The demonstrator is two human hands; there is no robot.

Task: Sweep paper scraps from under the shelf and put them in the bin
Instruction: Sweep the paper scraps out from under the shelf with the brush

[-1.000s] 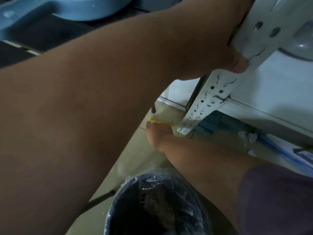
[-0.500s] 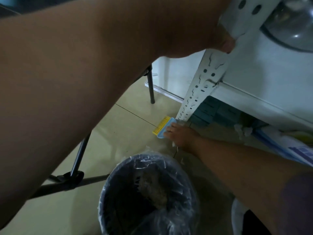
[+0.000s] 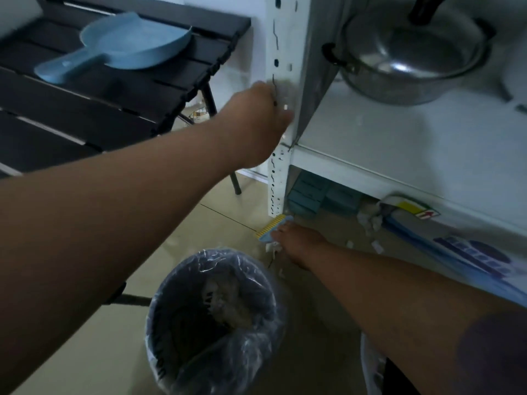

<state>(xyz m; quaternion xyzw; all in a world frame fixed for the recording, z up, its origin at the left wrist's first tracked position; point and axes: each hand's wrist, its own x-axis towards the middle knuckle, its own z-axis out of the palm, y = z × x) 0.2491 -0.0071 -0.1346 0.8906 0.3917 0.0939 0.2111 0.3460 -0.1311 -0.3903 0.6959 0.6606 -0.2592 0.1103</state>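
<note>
The left hand (image 3: pixel 258 124) reaches forward at full arm's length and is wrapped round the white slotted upright (image 3: pixel 281 115) of the shelf (image 3: pixel 399 149), fingers curled behind the post and blurred, thumb side toward the camera. The right hand (image 3: pixel 299 243) stretches down to the floor with the forearm slanting from the lower right, palm down, fingers closed over the blue hand brush (image 3: pixel 273 228); its yellow bristles stick out just beyond the fingertips, at the foot of the upright. Under and just beside this hand lie a few white paper scraps (image 3: pixel 272 248) on the tan floor (image 3: pixel 182 240); more scraps (image 3: pixel 369 220) sit farther to the hand's right, under the lowest shelf board, near blue boxes there. The bin (image 3: pixel 211 317), lined with a clear plastic bag and holding crumpled waste, stands close below the brush hand, toward the person. Above the left forearm, a blue dustpan (image 3: pixel 119 44) rests on a black slatted table (image 3: pixel 85 104). A steel pot (image 3: pixel 410 52) stands on the shelf, right of the left hand
</note>
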